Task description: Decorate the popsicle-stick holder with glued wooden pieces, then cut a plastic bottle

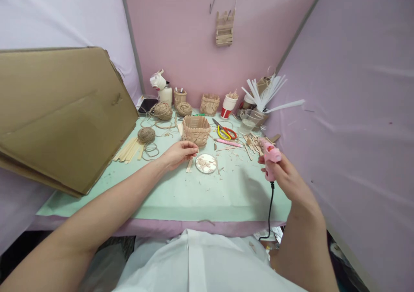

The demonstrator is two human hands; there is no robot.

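At the green-covered table, left hand with fingertips pinched together by the front of the woven basket, anything between them too small to tell; right hand clamped around a pink glue gun, well apart to the right. Probably a gluing step, judging by the tool; next move seems to call for bringing nozzle and pinched fingertips together, heat clear of skin. Shavings litter a round dish nearby, scissors lie beyond, cardboard stands left, pink wall behind.

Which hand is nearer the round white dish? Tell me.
Left: the left hand is just left of the dish; the right hand is farther off to its right.
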